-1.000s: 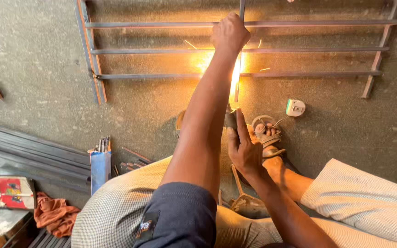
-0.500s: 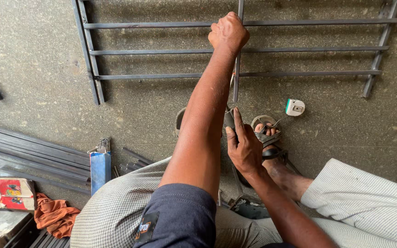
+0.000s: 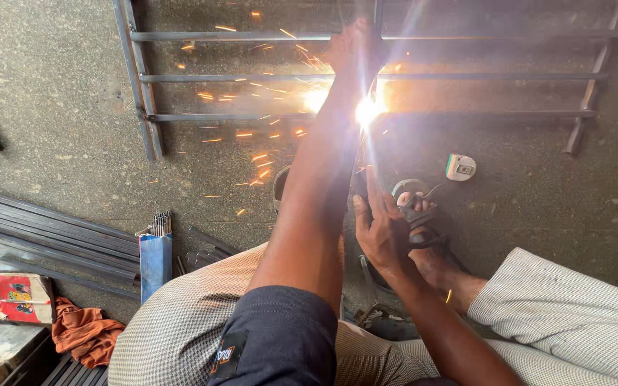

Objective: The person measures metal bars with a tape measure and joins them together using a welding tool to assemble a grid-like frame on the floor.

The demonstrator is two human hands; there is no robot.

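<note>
While the arc flared white at the joint where the upright bar [image 3: 378,21] crossed the metal grille [image 3: 366,77] lying flat on the concrete floor [image 3: 51,107], the bar's long axis ran straight away from the person. Farther out, the left hand [image 3: 352,46] was closed around that bar; nearer the body, the right hand [image 3: 380,229] held its fingers extended around the electrode holder, its grip partly hidden. Welding rods [image 3: 160,223] stood well left

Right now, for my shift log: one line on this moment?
left hand: steadies vertical bar | right hand: near foot | arc: sparking on grille
</note>
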